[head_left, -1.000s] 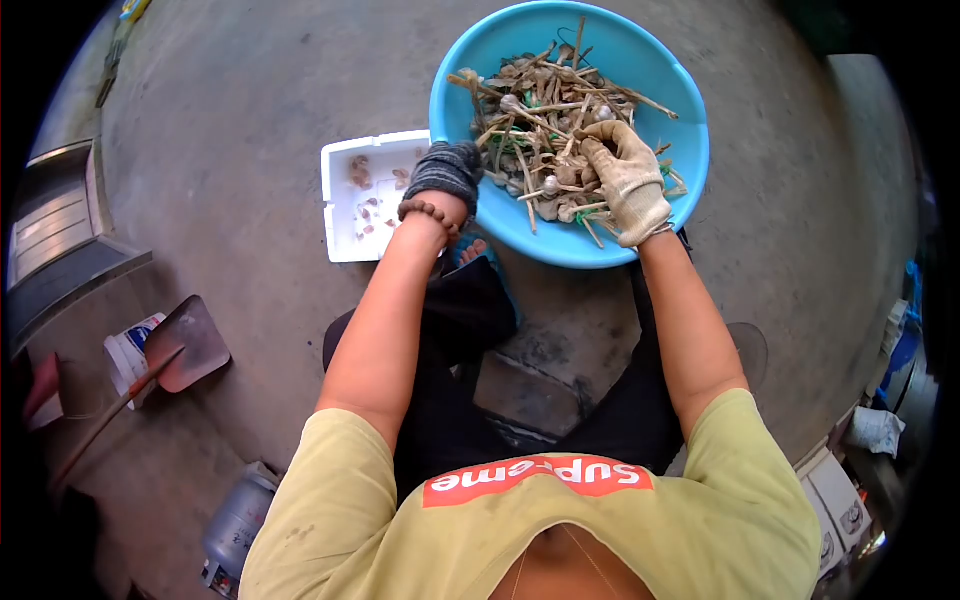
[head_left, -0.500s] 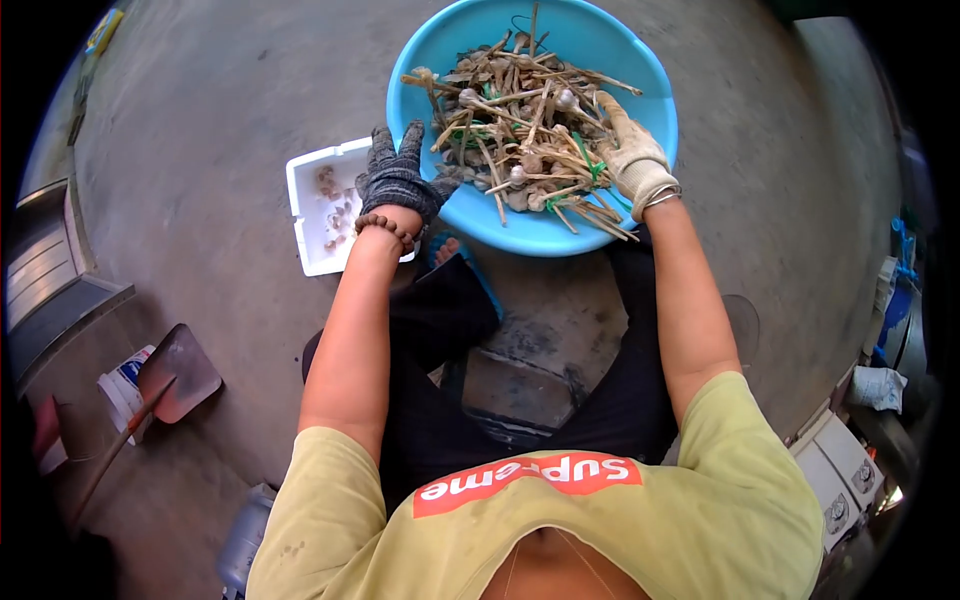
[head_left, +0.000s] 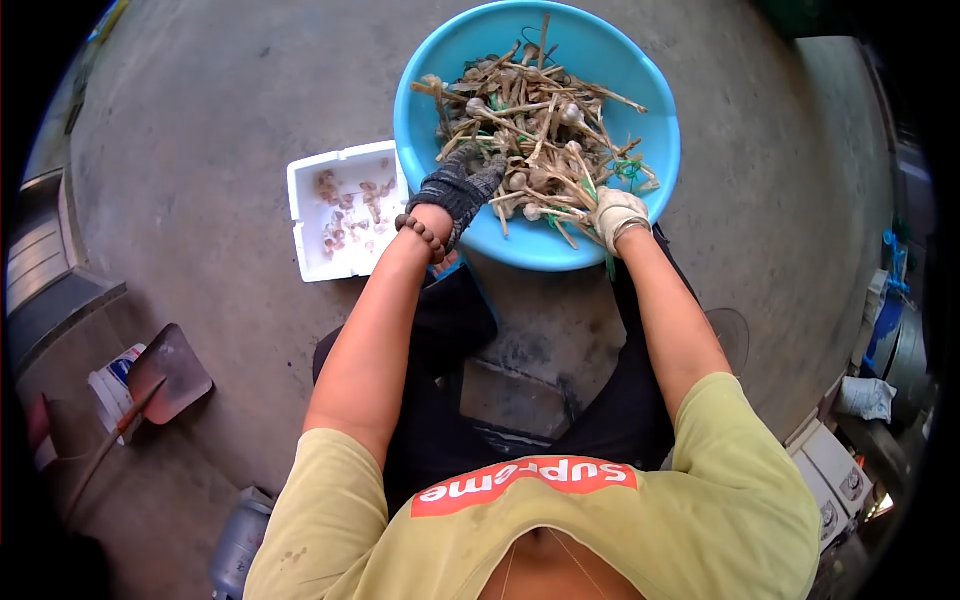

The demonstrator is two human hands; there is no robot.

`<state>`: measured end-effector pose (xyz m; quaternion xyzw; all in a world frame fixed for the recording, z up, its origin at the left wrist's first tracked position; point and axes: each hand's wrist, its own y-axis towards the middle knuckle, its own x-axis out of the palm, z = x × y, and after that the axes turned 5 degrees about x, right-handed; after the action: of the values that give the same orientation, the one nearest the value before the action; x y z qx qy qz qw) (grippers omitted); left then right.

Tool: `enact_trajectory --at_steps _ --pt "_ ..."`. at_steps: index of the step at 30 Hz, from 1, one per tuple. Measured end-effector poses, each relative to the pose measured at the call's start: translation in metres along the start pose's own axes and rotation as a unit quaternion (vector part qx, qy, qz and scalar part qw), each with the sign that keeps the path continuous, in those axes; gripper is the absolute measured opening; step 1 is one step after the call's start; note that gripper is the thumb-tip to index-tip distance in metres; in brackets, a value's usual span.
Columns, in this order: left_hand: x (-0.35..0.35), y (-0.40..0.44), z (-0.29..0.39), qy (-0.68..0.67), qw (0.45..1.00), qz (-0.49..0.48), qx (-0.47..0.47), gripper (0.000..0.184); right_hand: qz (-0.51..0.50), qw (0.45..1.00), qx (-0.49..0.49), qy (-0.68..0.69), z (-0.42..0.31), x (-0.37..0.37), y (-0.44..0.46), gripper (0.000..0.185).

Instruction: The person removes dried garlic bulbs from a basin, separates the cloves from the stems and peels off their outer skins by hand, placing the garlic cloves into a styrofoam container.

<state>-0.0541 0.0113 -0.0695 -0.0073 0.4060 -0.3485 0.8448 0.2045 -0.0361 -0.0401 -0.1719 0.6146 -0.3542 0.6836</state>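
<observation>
Heap of dried garlic point(head_left: 530, 130) inside the blue plastic basin point(head_left: 645, 110), beyond both wrists. Left hand point(head_left: 455, 193), dark grey knitted glove, at the heap's near-left edge, fingers parted; pinch or bare touch there, impossible to tell. Right hand point(head_left: 617, 215), cream glove, at the near-right rim, fingers curled in against stem ends; any hold hidden. From this right grip, heap to the far left, nearest stems pointing lengthwise toward the glove, closer to it than to the left hand.

Garlic point(head_left: 540, 125) in basin point(head_left: 642, 120), box point(head_left: 345, 255) just left, shovel point(head_left: 172, 372) beside bucket point(head_left: 105, 395) farther left and nearer
</observation>
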Motion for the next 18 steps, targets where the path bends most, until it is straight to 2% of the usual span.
enact_trajectory --at_steps 1,3,4,5,7,9,11,12,14,15,16,17,18 --pt "-0.012 -0.005 0.018 0.001 1.0 0.001 -0.002 0.047 -0.006 1.0 0.005 -0.007 -0.002 -0.005 -0.003 0.024" --pt "-0.033 -0.016 0.052 -0.175 0.974 0.044 -0.137 0.053 0.019 1.0 -0.008 -0.014 -0.003 -0.015 -0.007 0.023" --pt "-0.025 -0.014 0.042 -0.127 0.985 0.078 -0.086 0.05 0.032 0.999 -0.019 -0.009 -0.006 -0.026 -0.015 0.022" --pt "-0.017 -0.012 0.033 -0.125 0.985 0.08 -0.084 0.05 0.045 0.999 -0.029 -0.005 -0.007 -0.032 -0.018 0.021" --pt "-0.026 -0.012 0.043 -0.17 0.972 0.063 -0.15 0.05 0.068 0.996 -0.055 0.0 -0.003 -0.041 -0.018 0.02" --pt "-0.023 -0.008 0.042 -0.154 0.974 0.081 -0.143 0.051 0.044 0.995 -0.08 0.044 0.003 -0.056 -0.024 0.021" --pt "-0.021 -0.012 0.046 -0.232 0.956 0.112 -0.139 0.057 0.061 0.991 -0.097 0.076 0.008 -0.065 -0.035 0.023" --pt "0.004 0.0 0.026 -0.238 0.955 0.144 -0.099 0.062 0.089 0.982 -0.133 0.099 0.008 -0.072 -0.045 0.023" --pt "0.002 0.003 0.039 -0.267 0.946 0.16 -0.086 0.064 0.143 0.956 -0.214 0.138 0.013 -0.07 -0.049 0.025" --pt "0.003 0.005 0.044 -0.298 0.935 0.177 -0.074 0.066 0.144 0.957 -0.21 0.142 0.014 -0.07 -0.052 0.025" --pt "0.005 0.009 0.045 -0.273 0.94 0.2 -0.047 0.058 0.133 0.947 -0.247 0.157 0.012 -0.072 -0.057 0.025" --pt "0.005 0.01 0.046 -0.271 0.941 0.197 -0.044 0.058 0.122 0.935 -0.286 0.171 0.012 -0.073 -0.06 0.025" --pt "-0.004 0.009 0.055 -0.23 0.954 0.158 -0.105 0.054 0.108 0.933 -0.283 0.195 0.013 -0.068 -0.058 0.025"
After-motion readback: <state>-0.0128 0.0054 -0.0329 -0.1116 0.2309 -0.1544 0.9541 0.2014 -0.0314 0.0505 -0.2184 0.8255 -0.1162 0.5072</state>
